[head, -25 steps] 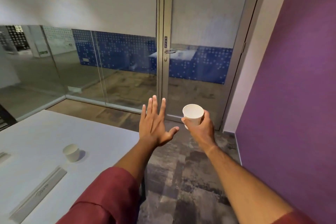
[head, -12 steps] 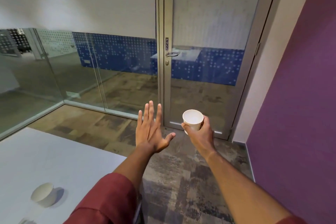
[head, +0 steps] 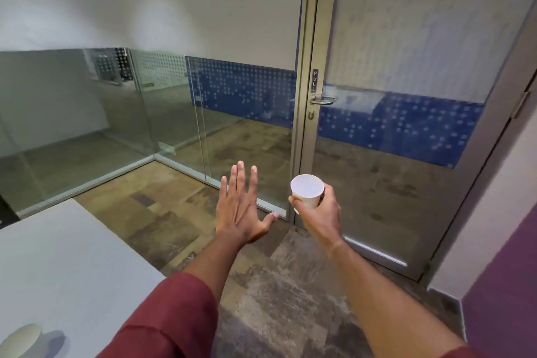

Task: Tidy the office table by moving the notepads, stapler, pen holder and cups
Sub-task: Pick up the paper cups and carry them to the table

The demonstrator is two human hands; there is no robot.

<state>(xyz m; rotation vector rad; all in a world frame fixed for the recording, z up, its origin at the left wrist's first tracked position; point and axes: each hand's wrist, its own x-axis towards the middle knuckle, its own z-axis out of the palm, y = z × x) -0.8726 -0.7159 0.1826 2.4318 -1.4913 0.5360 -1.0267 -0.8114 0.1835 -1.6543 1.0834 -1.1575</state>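
The right hand (head: 321, 213) pinches a white paper cup (head: 307, 191) by its side wall, thumb on the left of the cup and the fingers wrapped round its right side, with the open mouth tipped toward the camera; the cup is held in the air above the mottled carpet floor (head: 284, 293), well apart from the white surface (head: 66, 264) at the near left. The left hand (head: 241, 212) is spread flat and holds nothing, its four fingers straight and close together pointing far, the thumb stretched out to the right, the back of the hand toward the camera. It hovers just left of the cup without touching it. A dark red sleeve (head: 165, 320) covers the left upper arm down to about the elbow, and a sliver of the same cloth shows at the bottom right edge. A second white paper cup (head: 21, 340) stands on the surface at the near left corner of the view, partly cut by the frame, with its shadow falling to its right. Beyond the hands stands a glass door (head: 406, 125) in a metal frame, with a lever handle (head: 322, 100) and a small plate reading PULL (head: 314, 81) above it. A glass partition (head: 145, 113) with a frosted upper band runs off to the left, and a purple wall (head: 505, 285) fills the near right.
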